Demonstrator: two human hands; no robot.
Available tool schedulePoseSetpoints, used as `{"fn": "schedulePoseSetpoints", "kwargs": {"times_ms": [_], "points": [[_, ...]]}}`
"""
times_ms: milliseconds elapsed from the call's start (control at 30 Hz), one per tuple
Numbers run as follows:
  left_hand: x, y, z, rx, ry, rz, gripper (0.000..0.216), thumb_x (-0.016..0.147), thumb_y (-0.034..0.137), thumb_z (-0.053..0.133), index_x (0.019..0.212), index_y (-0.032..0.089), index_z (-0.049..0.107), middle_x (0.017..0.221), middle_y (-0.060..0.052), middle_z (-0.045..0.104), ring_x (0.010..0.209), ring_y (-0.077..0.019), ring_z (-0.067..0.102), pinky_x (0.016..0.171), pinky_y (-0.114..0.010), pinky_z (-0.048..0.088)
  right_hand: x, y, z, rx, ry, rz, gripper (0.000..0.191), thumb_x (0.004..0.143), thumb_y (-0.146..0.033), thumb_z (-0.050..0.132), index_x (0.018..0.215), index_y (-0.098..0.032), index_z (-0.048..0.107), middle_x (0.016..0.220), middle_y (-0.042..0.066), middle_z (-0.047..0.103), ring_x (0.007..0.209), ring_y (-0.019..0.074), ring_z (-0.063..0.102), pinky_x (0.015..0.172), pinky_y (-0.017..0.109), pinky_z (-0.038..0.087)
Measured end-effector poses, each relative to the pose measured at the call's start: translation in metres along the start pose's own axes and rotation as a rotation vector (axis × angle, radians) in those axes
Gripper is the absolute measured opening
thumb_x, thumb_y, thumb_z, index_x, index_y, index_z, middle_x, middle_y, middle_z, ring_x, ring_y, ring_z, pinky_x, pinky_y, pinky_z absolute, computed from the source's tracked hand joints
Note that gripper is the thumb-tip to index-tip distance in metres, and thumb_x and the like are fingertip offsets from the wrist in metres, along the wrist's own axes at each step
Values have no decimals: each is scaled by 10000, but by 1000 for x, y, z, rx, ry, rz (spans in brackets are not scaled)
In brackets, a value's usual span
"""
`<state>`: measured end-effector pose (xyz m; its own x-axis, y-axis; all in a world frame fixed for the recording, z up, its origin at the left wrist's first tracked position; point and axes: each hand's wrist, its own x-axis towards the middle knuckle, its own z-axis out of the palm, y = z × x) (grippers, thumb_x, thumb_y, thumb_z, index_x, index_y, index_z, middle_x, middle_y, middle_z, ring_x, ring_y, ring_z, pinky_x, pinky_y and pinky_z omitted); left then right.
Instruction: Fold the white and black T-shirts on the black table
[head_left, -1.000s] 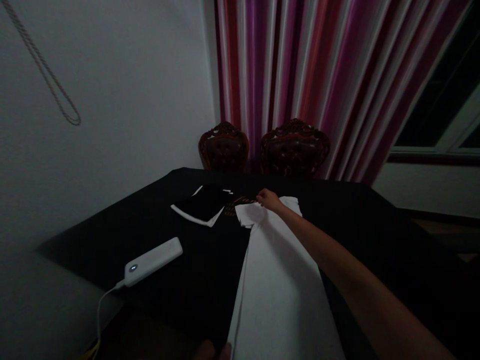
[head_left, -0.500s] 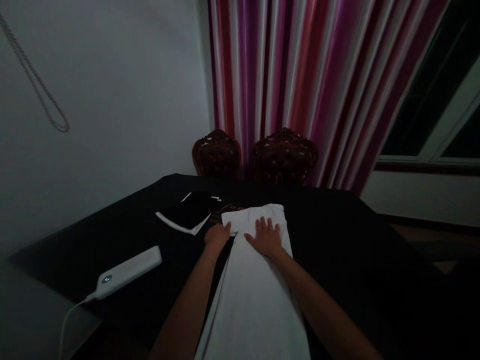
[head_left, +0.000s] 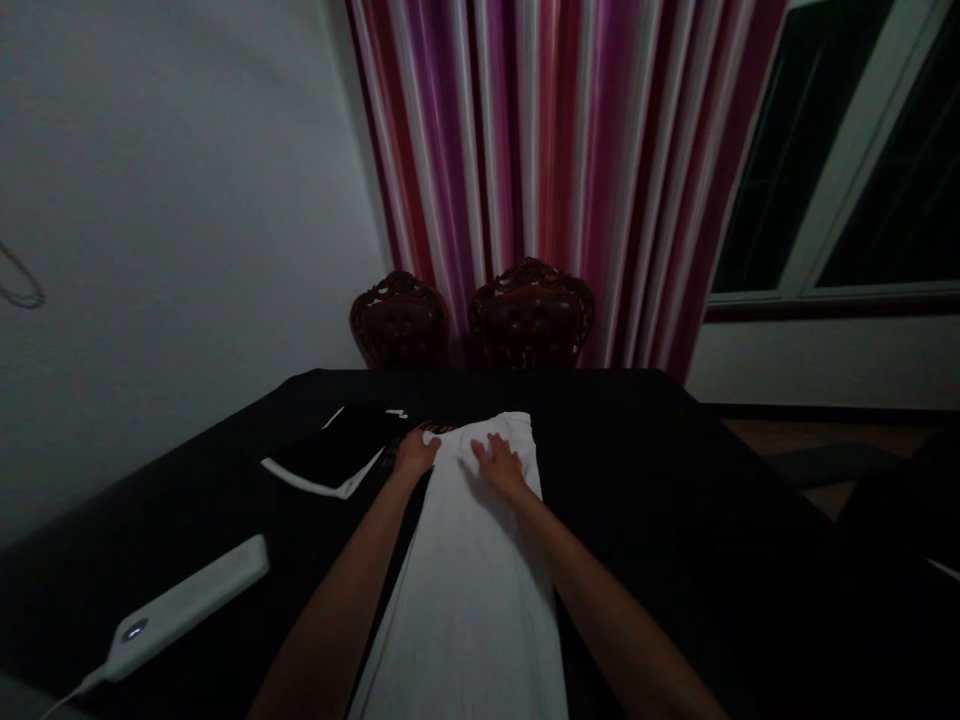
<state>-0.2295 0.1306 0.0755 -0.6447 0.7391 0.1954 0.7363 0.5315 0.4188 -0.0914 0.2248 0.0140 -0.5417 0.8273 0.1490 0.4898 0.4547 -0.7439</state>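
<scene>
A long white garment (head_left: 472, 580) lies over the dark table, stretching from the near edge toward the chairs, with a waistband-like end farthest from me. My left hand (head_left: 415, 455) is closed on the far left corner of that garment, its thumb on top and its other fingers mostly out of sight. My right hand (head_left: 502, 468) is open over the upper part of the cloth, fingers bent and apart; a shadow shows beneath it. Left of my left hand, a black garment with white edging (head_left: 330, 450) lies on the table.
On the black table (head_left: 622, 480), a white oblong device (head_left: 191, 605) with a round button and cable lies near left. Two carved dark chairs (head_left: 532, 315) stand behind the far edge, before a striped curtain (head_left: 555, 150). A white wall (head_left: 187, 200) borders the left.
The view has swung right. My left hand has moved up to the garment's far corner, and the cloth there lies smoother. My right hand has gone from lying flat to having bent fingers.
</scene>
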Motion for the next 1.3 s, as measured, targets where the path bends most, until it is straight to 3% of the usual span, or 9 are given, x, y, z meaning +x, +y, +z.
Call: {"fn": "schedulePoseSetpoints", "kwargs": {"times_ms": [100,300,467,567,700,800,933,1100,1300], "points": [[-17,16,3,18,-52,265,196,877,149,505,1060,142,573,1174,-106,627,1119,-207,579,966,-337,448,20,4,-39,166,120,56,661,993,-494,77,1416,-110,410,1390,158,495,1271,228,467,1024,337,383],[-66,3,19,50,-153,595,535,731,27,554,1242,172,489,1461,-87,445,1371,-178,373,1154,-301,262,36,22,-86,153,230,31,647,993,-442,13,1396,-123,406,1352,142,526,1230,201,497,989,291,405],[-83,-30,22,153,-104,524,514,840,72,430,1352,117,407,1502,-150,376,1401,-210,332,1169,-388,247,23,17,-54,18,84,-103,479,986,-460,297,1306,-187,526,1323,97,564,1225,204,501,1035,325,361],[-110,-44,12,169,-58,421,456,864,131,446,1320,109,450,1481,-155,399,1387,-234,347,1154,-400,267,6,15,-22,-93,-53,-190,526,900,-492,520,1337,-199,528,1440,112,454,1374,287,324,1127,439,214],[-180,-55,-13,58,27,192,338,930,257,375,1194,119,534,1207,-144,594,1158,-249,539,1013,-409,407,-13,20,5,-454,-191,-248,693,914,-630,395,1482,-237,343,1583,105,153,1447,355,-1,1130,570,20],[-238,-60,-33,12,32,42,286,944,308,336,992,179,586,996,-103,625,960,-248,578,872,-403,447,-18,22,10,-593,-190,-243,691,939,-648,267,1511,-260,266,1594,84,97,1450,333,-36,1127,573,-8],[-294,-64,-47,67,-6,-70,319,951,383,343,826,206,577,892,-84,593,873,-259,553,805,-410,421,-24,16,3,-601,-154,-241,671,956,-605,268,1499,-211,296,1587,96,143,1454,312,25,1147,523,44],[-320,-72,-41,65,-29,-37,270,934,386,416,859,191,588,950,-87,563,920,-254,548,830,-384,418,-50,-7,-25,-621,-134,-295,615,978,-498,316,1467,-126,337,1564,147,203,1444,310,110,1154,497,107],[-320,-75,-39,150,-28,-32,288,964,289,321,859,173,563,941,-100,572,902,-246,579,796,-350,428,-173,-43,-84,-673,-264,-726,455,911,-454,509,1231,-138,574,1335,184,513,1245,326,452,1044,465,354]]}}
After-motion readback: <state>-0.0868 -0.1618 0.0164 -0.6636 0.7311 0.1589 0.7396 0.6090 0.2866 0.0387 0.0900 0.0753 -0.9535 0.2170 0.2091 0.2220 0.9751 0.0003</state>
